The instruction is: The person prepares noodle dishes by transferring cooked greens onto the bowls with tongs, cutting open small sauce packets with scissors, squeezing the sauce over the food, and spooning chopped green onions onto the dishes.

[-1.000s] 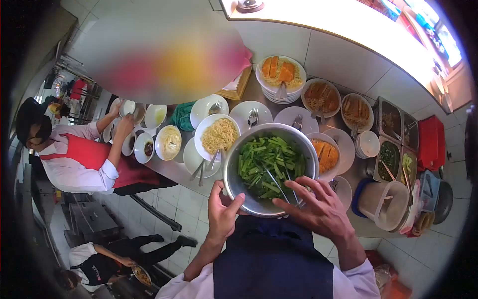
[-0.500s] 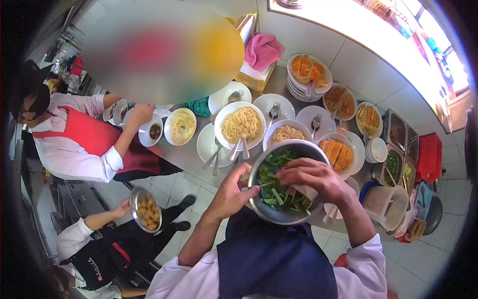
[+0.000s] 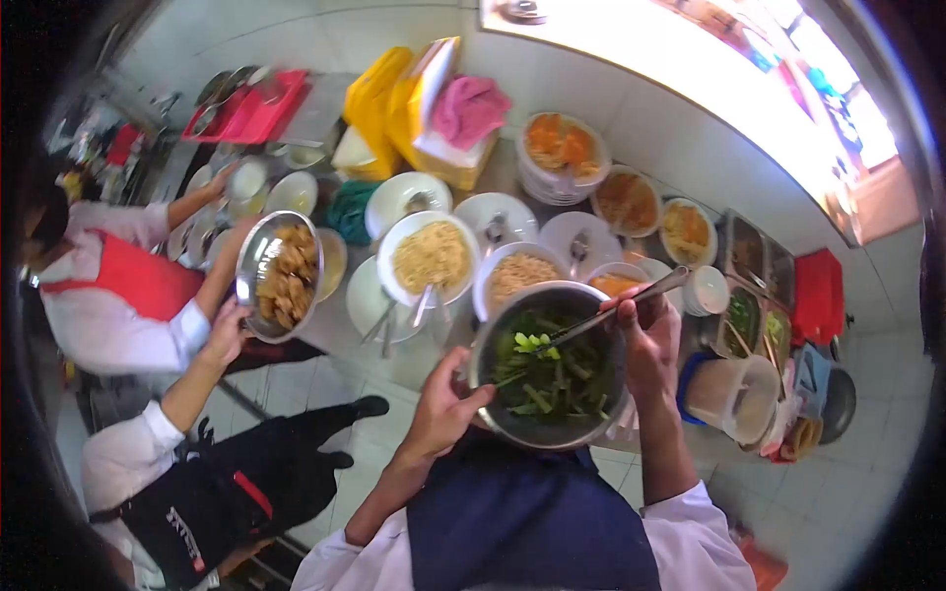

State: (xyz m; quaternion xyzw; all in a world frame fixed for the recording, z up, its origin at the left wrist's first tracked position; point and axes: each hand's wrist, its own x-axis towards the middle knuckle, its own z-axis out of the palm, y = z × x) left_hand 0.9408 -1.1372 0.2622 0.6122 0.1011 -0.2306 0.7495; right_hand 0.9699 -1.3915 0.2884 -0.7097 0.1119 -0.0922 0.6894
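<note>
The person's left hand (image 3: pixel 443 402), lower centre of the frame, grips the left rim of a deep metal bowl (image 3: pixel 537 434), thumb over the edge. The right hand (image 3: pixel 650 340), right of centre, is closed around metal tongs (image 3: pixel 631 303), which slope down leftward into the bowl, their tips at a bright green piece. Cut leafy greens (image 3: pixel 557 386) lie inside the bowl, in front of the person's dark apron (image 3: pixel 532 512). Just beyond its upper left side, on the tabletop (image 3: pixel 419 353), stand a white bowl of noodles (image 3: pixel 385 258) and another white bowl (image 3: pixel 480 288) with light brown contents. A stack of plates (image 3: pixel 554 190) occupies the upper centre right; a clear plastic container (image 3: pixel 729 399), the right. At left, a co-worker's hand (image 3: pixel 227 333) holds a shallow metal bowl (image 3: pixel 248 283) of browned pieces (image 3: pixel 289 281).
</note>
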